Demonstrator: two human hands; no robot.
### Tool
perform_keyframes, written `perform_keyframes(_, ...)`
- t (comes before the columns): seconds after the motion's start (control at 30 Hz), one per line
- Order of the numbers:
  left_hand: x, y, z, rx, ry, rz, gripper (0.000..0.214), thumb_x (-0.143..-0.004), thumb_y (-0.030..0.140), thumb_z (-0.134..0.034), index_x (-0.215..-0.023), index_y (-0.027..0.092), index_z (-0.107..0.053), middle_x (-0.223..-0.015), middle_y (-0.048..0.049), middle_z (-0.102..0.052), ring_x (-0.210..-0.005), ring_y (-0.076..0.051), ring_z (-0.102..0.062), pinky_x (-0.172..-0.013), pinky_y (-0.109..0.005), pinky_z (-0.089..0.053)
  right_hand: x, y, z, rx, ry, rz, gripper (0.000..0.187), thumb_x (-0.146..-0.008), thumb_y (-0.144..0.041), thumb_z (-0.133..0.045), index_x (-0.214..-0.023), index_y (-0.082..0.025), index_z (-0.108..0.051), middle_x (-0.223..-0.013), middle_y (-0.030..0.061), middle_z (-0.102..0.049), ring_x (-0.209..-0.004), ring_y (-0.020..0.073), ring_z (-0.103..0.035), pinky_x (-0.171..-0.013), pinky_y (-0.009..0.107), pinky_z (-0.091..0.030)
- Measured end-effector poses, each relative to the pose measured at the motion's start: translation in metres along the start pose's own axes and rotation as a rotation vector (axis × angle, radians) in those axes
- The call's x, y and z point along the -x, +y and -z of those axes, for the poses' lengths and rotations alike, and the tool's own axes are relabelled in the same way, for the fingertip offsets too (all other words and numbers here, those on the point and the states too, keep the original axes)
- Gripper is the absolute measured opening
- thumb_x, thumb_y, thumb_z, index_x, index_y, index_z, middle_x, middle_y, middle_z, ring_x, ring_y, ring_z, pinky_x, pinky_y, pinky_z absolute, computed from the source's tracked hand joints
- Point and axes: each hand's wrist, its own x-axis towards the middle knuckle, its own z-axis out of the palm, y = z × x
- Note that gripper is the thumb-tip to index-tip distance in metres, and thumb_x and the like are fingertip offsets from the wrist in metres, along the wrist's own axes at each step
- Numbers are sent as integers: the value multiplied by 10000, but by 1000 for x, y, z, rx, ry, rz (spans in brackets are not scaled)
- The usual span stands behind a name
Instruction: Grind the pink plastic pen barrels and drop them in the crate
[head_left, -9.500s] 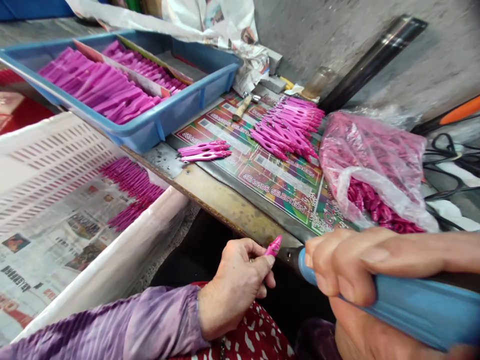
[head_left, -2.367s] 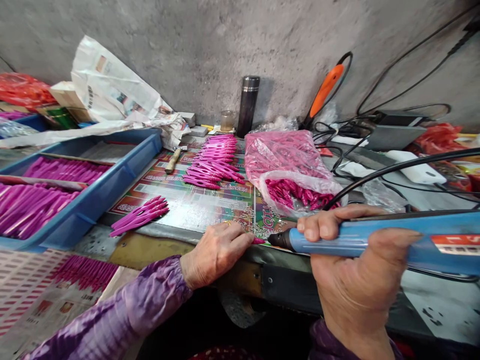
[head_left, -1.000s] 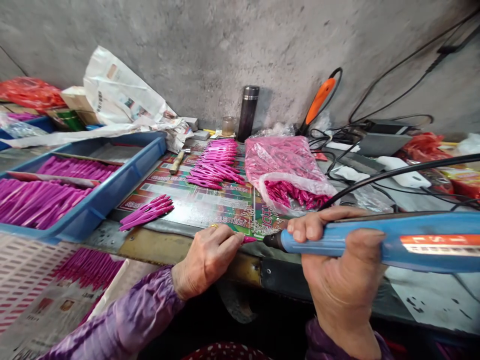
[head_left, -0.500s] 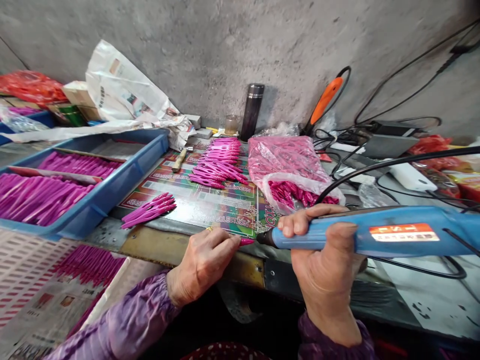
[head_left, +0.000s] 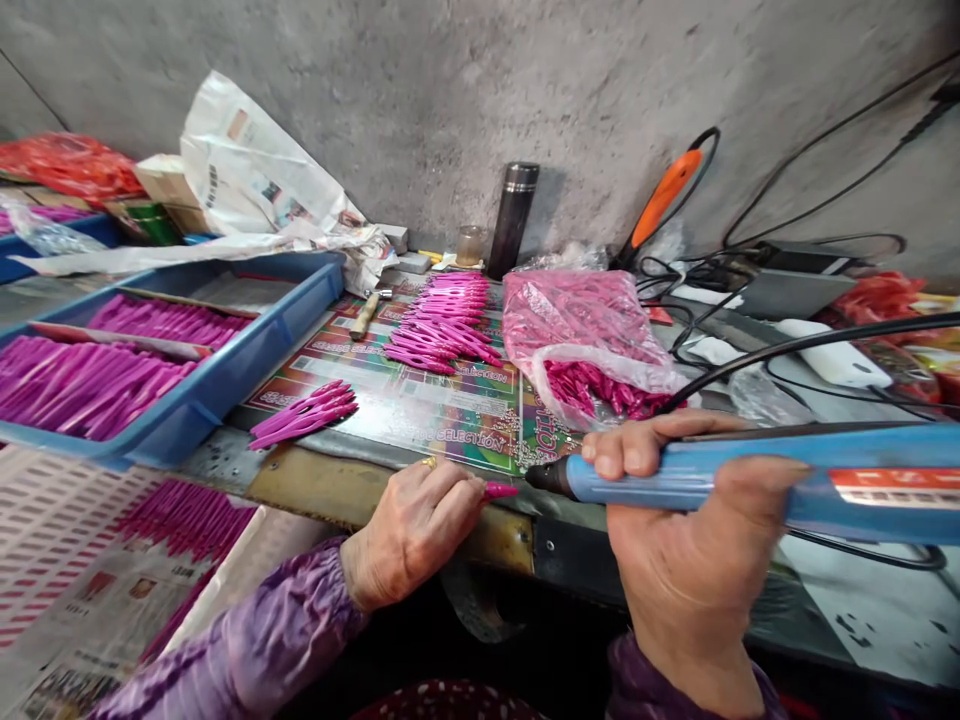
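My left hand (head_left: 420, 525) is closed around a slim pink piece (head_left: 501, 490), and only its pointed end sticks out past the fingers; its kind is hard to tell. My right hand (head_left: 682, 540) grips a blue electric screwdriver (head_left: 675, 480), held nearly level. Its black nose (head_left: 546, 478) points left, a short gap from the pink tip. Just beyond, tiny silvery bits (head_left: 529, 450) lie scattered on the printed mat (head_left: 420, 415). A small bundle of slim pink pieces (head_left: 304, 413) rests left of my left hand, and a larger pile (head_left: 442, 320) lies farther back.
At left stands a blue tray (head_left: 217, 385) of pink pieces, above a white basket (head_left: 45, 530). A small hammer (head_left: 366, 315), a dark flask (head_left: 513, 220) and a bag of pink parts (head_left: 581, 315) sit at the back. Black cables (head_left: 787, 350) run across the right.
The screwdriver, in my right hand, has drawn back to the right, and a gap now shows between its nose and the pink tip. The view has shifted slightly.
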Motion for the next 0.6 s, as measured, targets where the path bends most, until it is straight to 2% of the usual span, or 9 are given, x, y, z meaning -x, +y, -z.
perform_keyframes(0.27,5,1,0,-10,2,-49,108,-1035,88,-520,-1096,142,-590,-912,-60,-721,-765,-165,-634,-711,-293,-491,0,-22,-4,8,57,-56,613,-587,-784,-840,-717,-230,-612,-553,-58,-504,-526,126,-470,-573,314,-491)
perform_keyframes(0.43,4,4,1,-15,19,-70,120,-1022,83,-542,-1124,118,-595,-916,-76,-723,-804,-176,-651,-757,-304,-530,2,-27,0,27,33,-30,619,-598,-800,-822,-709,-231,-605,-532,-58,-497,-509,127,-477,-562,317,-496)
perform_keyframes(0.6,6,0,-1,-97,19,-98,299,-1014,59,-520,-1310,51,-561,-935,-98,-732,-800,-196,-664,-751,-334,-548,2,-27,2,27,43,-31,615,-604,-794,-824,-720,-229,-612,-544,-54,-513,-518,129,-492,-580,323,-501)
